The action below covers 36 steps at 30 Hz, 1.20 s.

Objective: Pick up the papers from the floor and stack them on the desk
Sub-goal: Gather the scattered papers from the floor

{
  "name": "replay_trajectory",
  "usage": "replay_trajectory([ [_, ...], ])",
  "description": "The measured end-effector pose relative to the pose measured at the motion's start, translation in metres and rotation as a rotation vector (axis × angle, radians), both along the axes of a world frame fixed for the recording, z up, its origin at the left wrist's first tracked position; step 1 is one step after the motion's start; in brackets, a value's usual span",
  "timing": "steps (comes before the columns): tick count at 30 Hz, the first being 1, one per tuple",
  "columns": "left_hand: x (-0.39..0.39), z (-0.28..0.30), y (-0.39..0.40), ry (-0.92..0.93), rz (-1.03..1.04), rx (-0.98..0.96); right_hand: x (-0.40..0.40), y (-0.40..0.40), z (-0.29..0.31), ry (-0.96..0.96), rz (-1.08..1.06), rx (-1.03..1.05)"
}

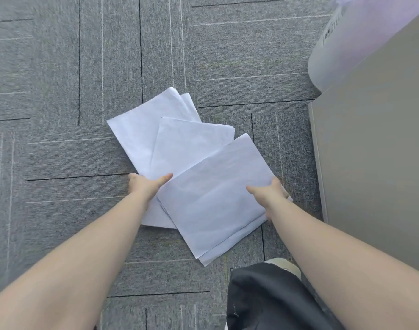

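Several white papers (194, 163) lie fanned out and overlapping on the grey carpet floor (60, 115) in the middle of the head view. My left hand (146, 184) grips the near left edge of the back sheets, thumb on top and fingers hidden under them. My right hand (270, 191) holds the right edge of the front sheets (215, 201), thumb lying on top, fingers tucked beneath. Both forearms reach down from the bottom corners.
A grey desk or cabinet side (375, 139) rises at the right. A translucent plastic bag (346, 41) sits beyond it at the top right. My dark trouser leg (270, 301) and a pale shoe (284, 264) are at the bottom, just under the papers.
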<state>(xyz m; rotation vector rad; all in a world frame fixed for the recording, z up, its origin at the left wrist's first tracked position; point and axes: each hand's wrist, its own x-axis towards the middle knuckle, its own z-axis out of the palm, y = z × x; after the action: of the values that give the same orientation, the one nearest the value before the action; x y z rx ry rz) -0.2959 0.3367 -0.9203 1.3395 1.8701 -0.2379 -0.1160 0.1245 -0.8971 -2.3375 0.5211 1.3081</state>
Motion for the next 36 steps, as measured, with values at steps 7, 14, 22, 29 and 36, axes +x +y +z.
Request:
replay_trajectory([
  [7,0.037,-0.001,-0.048,-0.275,-0.120,-0.186,-0.003,-0.003,0.001,0.094,0.081,0.209],
  [14,0.055,0.025,-0.028,-0.406,-0.237,-0.161,0.013,0.002,0.013,0.060,0.031,0.338],
  [22,0.065,0.059,0.000,-0.720,0.083,-0.273,0.031,0.014,0.047,-0.137,-0.308,0.518],
  [29,0.086,0.149,0.042,-0.921,0.013,-0.262,0.075,0.053,0.129,-0.087,-0.496,0.799],
  [36,0.094,0.266,0.065,-1.045,-0.037,-0.237,0.086,0.077,0.246,-0.052,-0.348,1.013],
])
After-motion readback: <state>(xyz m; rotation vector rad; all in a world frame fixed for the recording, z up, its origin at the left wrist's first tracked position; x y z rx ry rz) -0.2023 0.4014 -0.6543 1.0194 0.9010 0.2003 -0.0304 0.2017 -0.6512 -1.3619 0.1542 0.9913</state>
